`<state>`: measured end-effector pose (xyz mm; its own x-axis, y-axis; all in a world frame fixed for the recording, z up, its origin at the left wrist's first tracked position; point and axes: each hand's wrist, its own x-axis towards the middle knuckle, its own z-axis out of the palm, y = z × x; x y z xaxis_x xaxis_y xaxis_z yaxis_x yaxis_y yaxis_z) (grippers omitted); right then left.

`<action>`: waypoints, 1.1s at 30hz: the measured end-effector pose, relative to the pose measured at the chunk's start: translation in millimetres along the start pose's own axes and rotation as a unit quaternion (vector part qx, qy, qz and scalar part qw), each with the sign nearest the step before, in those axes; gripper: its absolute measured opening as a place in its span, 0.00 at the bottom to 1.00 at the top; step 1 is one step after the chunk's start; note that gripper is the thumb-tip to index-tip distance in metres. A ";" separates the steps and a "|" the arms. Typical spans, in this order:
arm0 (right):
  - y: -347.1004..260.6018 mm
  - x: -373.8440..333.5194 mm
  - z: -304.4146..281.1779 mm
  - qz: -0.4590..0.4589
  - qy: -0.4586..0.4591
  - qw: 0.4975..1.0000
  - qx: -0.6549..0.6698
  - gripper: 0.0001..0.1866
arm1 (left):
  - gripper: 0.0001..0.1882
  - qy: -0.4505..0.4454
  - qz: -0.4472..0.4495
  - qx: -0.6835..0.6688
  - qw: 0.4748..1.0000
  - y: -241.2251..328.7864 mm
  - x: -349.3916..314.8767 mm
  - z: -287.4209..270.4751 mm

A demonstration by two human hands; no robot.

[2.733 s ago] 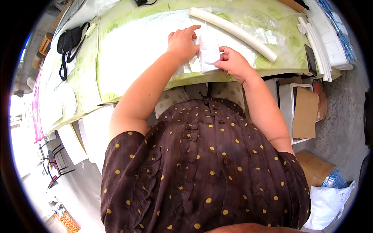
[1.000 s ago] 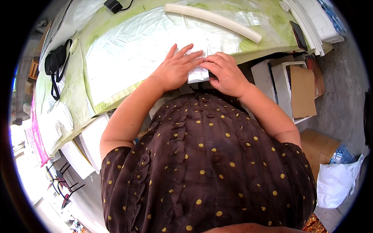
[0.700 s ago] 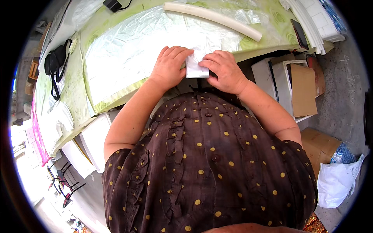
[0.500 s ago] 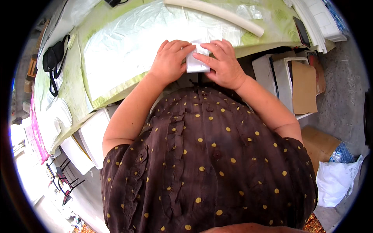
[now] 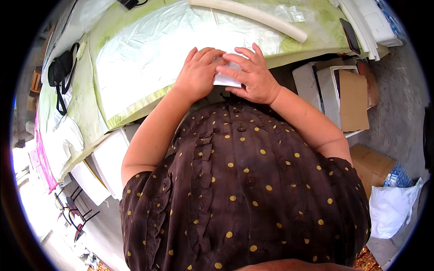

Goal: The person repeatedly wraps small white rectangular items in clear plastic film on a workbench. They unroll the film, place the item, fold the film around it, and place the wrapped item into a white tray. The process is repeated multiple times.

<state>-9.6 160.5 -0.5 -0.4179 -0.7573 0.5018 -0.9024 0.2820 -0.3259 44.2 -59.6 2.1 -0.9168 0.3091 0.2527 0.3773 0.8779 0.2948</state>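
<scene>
A small folded white plastic sheet (image 5: 227, 81) lies between my hands at the front edge of the table. My left hand (image 5: 198, 73) grips its left side, fingers bent over the top. My right hand (image 5: 254, 77) reaches across its upper face from the right, with the thumb low at the near edge and the other fingers partly spread. Much of the sheet is hidden under my fingers. Beyond it, a wide spread of thin white plastic film (image 5: 144, 58) covers the tabletop.
The table has a pale green cover (image 5: 101, 74). A long cream tube (image 5: 253, 18) lies at the back, with a dark phone (image 5: 349, 35) to its right. A black bag (image 5: 60, 72) rests at the left. Boxes (image 5: 353, 100) and a white sack (image 5: 391, 212) stand on the floor at right.
My right hand has moved slightly left over the folded sheet and covers more of it. The left hand stays almost in place on the sheet's left side.
</scene>
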 end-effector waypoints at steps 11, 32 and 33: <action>26.5 4.6 -2.7 0.091 0.026 0.995 0.012 0.13 | 0.16 0.068 -0.040 -0.099 0.992 -15.1 12.6 0.5; 28.9 23.5 1.0 0.201 0.005 0.974 -0.100 0.11 | 0.32 0.156 -0.063 0.015 0.986 10.5 33.0 7.0; 30.9 25.6 -1.1 0.213 -0.020 0.971 -0.108 0.11 | 0.33 0.110 -0.037 0.042 0.992 14.1 34.4 6.8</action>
<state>-48.3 150.4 3.1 -0.7574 -0.5665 0.3247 -0.6516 0.6879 -0.3197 17.0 -34.1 8.7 -0.8875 0.1634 0.4310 0.2893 0.9254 0.2449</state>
